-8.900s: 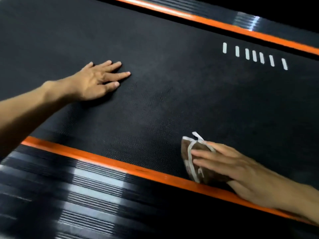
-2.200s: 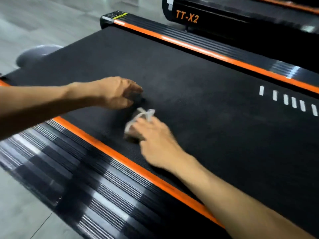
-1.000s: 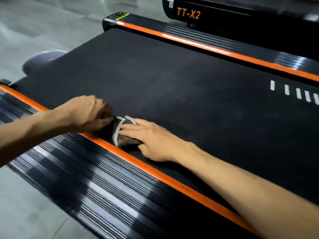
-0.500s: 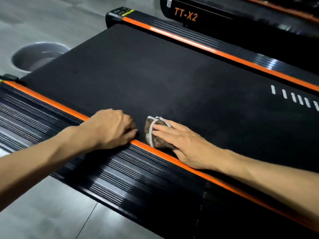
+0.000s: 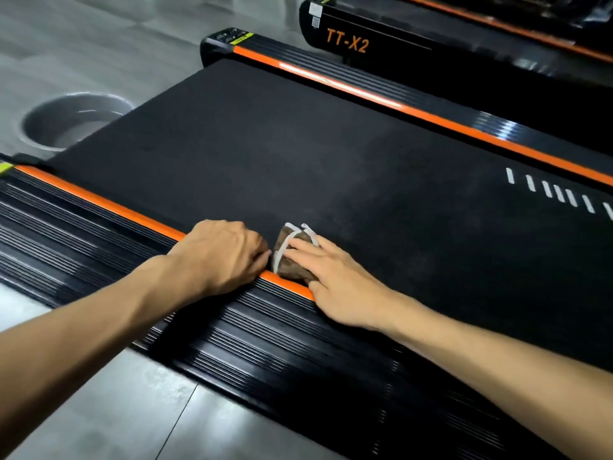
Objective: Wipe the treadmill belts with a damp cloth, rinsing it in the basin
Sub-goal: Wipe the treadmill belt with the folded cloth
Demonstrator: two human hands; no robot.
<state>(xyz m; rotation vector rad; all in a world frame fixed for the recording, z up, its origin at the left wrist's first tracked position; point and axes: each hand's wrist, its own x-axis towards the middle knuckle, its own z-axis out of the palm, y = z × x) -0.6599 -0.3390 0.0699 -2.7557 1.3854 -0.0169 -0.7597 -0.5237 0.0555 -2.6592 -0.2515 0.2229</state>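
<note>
grey tiled floor (image 5: 99,416) with soft glare, second black treadmill (image 5: 431,38) marked tt-x2 behind

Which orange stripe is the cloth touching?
The near orange stripe, running under both hands. The brown cloth sits against it beneath the right hand; the far orange stripe lies across the belt.

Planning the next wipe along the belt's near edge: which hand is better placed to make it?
The right hand. Its straight fingers already press the brown cloth onto the belt beside the orange strip. The left hand rests curled on that strip, holding nothing.
</note>
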